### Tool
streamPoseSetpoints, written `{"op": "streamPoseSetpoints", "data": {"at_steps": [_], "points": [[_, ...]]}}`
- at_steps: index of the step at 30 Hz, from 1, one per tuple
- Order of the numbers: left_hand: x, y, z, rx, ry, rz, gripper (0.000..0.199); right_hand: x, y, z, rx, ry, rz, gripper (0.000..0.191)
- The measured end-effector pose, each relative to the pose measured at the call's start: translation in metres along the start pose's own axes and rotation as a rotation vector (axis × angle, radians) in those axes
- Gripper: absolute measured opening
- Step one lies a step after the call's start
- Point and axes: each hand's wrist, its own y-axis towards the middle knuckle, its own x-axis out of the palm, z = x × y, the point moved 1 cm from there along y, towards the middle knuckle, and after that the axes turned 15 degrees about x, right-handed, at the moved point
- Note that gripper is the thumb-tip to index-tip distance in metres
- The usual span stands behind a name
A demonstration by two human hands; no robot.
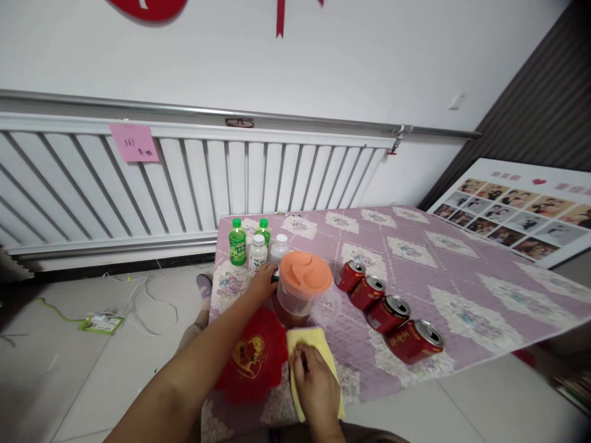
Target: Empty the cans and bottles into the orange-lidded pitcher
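A white ribbed radiator (272,178) runs along the wall behind a table (415,246) spread with a purple-and-cream floral cover. To the right, a white board of photographs (517,212) leans at a tilt. On the table's near left part lies a red scalloped dish (252,363) with a gold heart, partly under the person's left forearm. Just right of it is a folded yellow cloth (318,344); the right hand (318,384) rests on it with curled fingers, though whether they grip the cloth cannot be told. Beyond the cloth stands a clear pitcher (295,301) with an orange lid (305,274), brownish liquid low inside. Four open red cans (388,312) form a diagonal row to its right. Two green-capped bottles (237,244) and two white-capped bottles (257,252) stand beyond the left hand (264,282). That hand is bent beside the pitcher, at a small black piece (275,279); whether it grasps this is unclear.
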Motion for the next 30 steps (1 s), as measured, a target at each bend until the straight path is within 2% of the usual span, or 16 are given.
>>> {"op": "streamPoseSetpoints", "data": {"at_steps": [7, 14, 22, 30], "points": [[-0.003, -0.005, -0.001, -0.021, 0.027, 0.008, 0.041, -0.002, 0.0, -0.002, 0.002, 0.004, 0.005, 0.035], [-0.014, -0.023, -0.006, -0.009, 0.033, 0.039, 0.047, -0.001, 0.0, -0.002, -0.004, -0.011, -0.006, 0.035], [-0.049, -0.046, 0.001, 0.011, 0.032, 0.087, 0.049, -0.001, 0.0, -0.003, 0.012, -0.022, -0.012, 0.036], [-0.084, -0.076, 0.03, -0.016, -0.073, 0.124, 0.048, -0.001, -0.001, -0.004, 0.032, -0.001, -0.014, 0.038]]}}
